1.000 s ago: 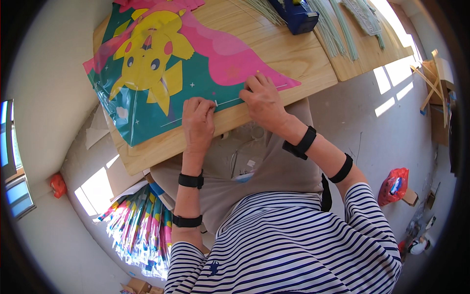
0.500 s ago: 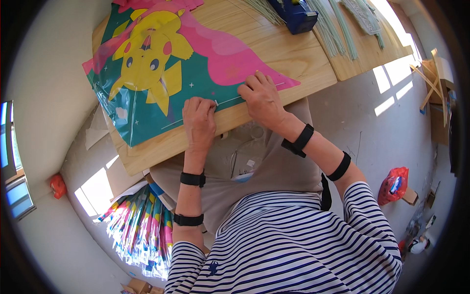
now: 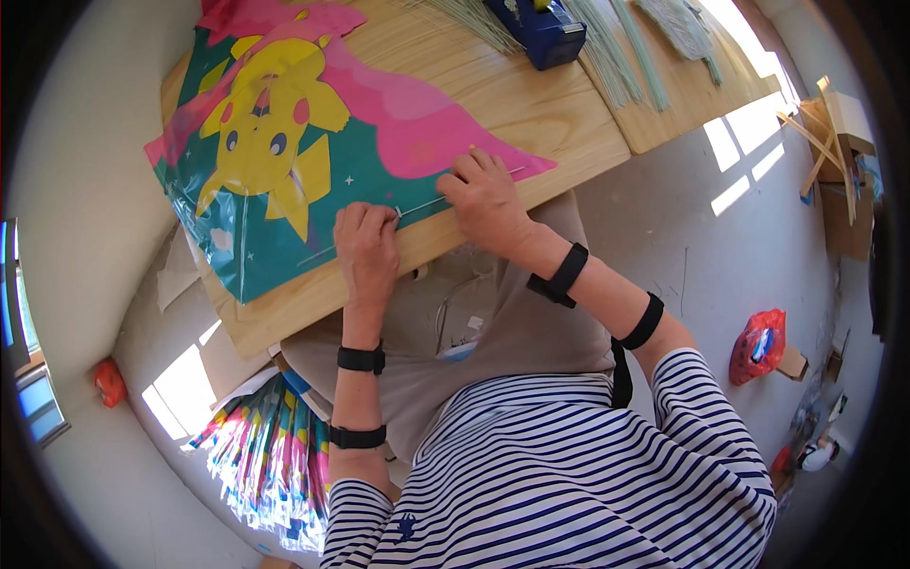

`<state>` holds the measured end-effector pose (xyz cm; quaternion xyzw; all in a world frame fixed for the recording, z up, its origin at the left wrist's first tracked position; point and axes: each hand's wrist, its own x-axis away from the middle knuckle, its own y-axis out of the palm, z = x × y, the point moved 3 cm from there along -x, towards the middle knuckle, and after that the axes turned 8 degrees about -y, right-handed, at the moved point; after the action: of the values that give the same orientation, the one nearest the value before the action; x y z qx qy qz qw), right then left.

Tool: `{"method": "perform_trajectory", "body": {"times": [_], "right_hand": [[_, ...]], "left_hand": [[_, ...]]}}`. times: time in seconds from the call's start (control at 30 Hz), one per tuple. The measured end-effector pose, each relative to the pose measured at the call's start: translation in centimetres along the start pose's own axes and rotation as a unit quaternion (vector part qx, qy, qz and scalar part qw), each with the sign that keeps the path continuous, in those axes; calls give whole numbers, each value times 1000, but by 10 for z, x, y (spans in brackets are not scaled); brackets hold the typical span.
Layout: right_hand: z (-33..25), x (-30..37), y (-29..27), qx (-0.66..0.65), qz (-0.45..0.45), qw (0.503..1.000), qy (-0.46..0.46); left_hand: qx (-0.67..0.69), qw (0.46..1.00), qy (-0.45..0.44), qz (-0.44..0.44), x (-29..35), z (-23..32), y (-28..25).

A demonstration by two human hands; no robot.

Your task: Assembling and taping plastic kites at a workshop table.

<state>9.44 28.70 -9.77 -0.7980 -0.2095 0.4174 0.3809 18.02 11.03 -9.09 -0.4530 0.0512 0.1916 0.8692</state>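
A kite (image 3: 355,152) of thin glossy sheet, green and pink with a yellow cartoon animal, lies upside down to me on the wooden table. A slender pale rod (image 3: 424,209) runs along its near edge. My left hand (image 3: 367,251) is closed in a pinch at this edge, beside a small white piece (image 3: 399,212) on the rod. To its right, my right hand (image 3: 488,204) has its fingers bent and pressed together over the rod and edge. Both hands hide the exact spots they grip.
A blue tape dispenser (image 3: 540,33) stands at the table's far side, with bundles of thin pale rods (image 3: 607,57) and a clear bag (image 3: 673,28) to its right. Many folded kites (image 3: 270,455) hang at my lower left. A red bag (image 3: 758,346) rests on the floor at right.
The whole view has shifted slightly, carrying table and kite a little left and down in the picture. Both hands keep about the same places on the kite's near edge.
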Motion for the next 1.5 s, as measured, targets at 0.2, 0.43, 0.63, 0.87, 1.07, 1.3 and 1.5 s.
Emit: {"method": "perform_trajectory", "body": {"times": [0.2, 0.43, 0.63, 0.87, 1.07, 1.3, 1.5], "right_hand": [[12, 3, -11, 11, 9, 1000, 9], [13, 6, -10, 50, -1, 999, 0], [10, 2, -6, 92, -10, 995, -41], [9, -1, -8, 133, -33, 988, -74], [8, -1, -9, 145, -52, 985, -79], [10, 1, -10, 141, -44, 986, -78], [11, 0, -11, 132, -48, 988, -67]], "left_hand": [[3, 1000, -14, -5, 0, -2, -2], [-32, 999, -3, 5, -2, 4, 1], [-98, 994, -37, 4, -5, 7, 6], [-101, 994, -52, 1, -8, 5, 11], [-122, 991, -62, -6, -9, 10, 7], [-118, 991, -63, -1, -8, 7, 8], [-113, 992, -59, -5, -8, 5, 8]]}}
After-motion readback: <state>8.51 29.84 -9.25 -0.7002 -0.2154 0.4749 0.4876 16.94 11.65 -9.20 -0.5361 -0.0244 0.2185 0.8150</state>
